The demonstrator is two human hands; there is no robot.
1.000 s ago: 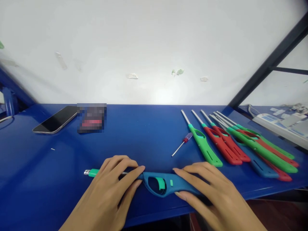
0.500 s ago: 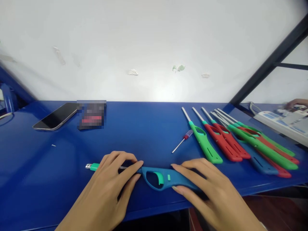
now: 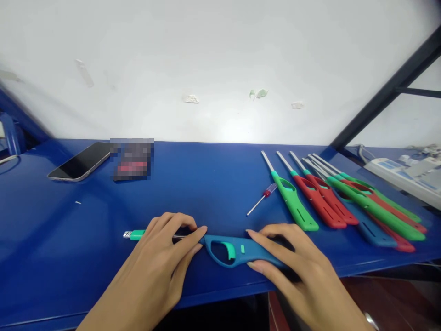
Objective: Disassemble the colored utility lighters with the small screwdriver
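A blue lighter (image 3: 248, 248) with a teal trigger lies across the front of the blue table. My left hand (image 3: 168, 257) pinches its front end, where the body meets the metal stem. The fingers of my right hand (image 3: 296, 262) grip the rear of its body from both sides. To the left of my left hand a green piece (image 3: 138, 235) with a metal tip sticks out; its link to the stem is partly hidden by the hand.
Several green, red and blue lighters (image 3: 320, 197) lie at the right beside a small screwdriver (image 3: 263, 197). A phone (image 3: 82, 162) and a blurred dark item (image 3: 132, 161) are at the back left. A white power strip (image 3: 406, 177) lies far right, past a dark post.
The view has shifted slightly. Both hands keep their hold on the blue lighter. The other person's hand at the far right edge is gone from view.
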